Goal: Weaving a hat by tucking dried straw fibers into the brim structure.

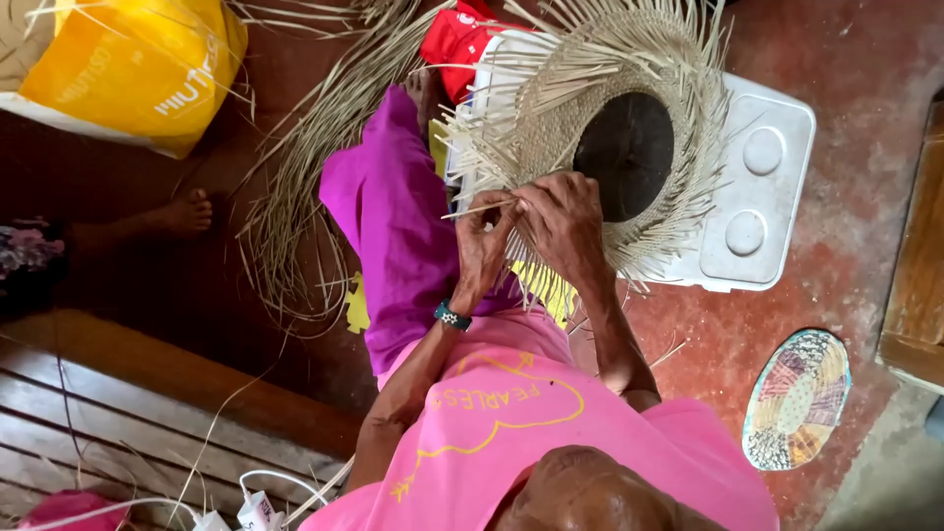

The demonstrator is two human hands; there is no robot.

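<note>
- The left hand (480, 248) has its fingers drawn together, pinching a thin pale straw strand (479, 207) that sticks out sideways from the edge of a half-woven straw hat (600, 128).
- The right hand (562, 221) lies just beside it, touching it, fingers curled and pressed onto the same stretch of the hat's brim, gripping the weave there.
- A teal band (451, 316) sits on the left wrist.
- The hat rests brim outward over the person's knee, with its dark round crown opening (629, 152) facing the camera and loose straw ends bristling all around the rim.
- Under the hat, the knee is covered by purple cloth (393, 226); the person wears a pink shirt (531, 433).
- Behind the hat stands a white plastic box (762, 197) on the reddish floor (846, 88), with a red bag (454, 39) near its far corner.
- A bundle of loose straw (305, 187) trails across the floor beside the knee.
- A yellow bag (128, 69) lies well apart, in the far corner.
- Another person's bare foot (187, 211) shows near the straw.
- A round, many-coloured woven mat (796, 398) lies on the floor at the other side.
- A wooden slatted bench (147, 413) runs along the near edge.
</note>
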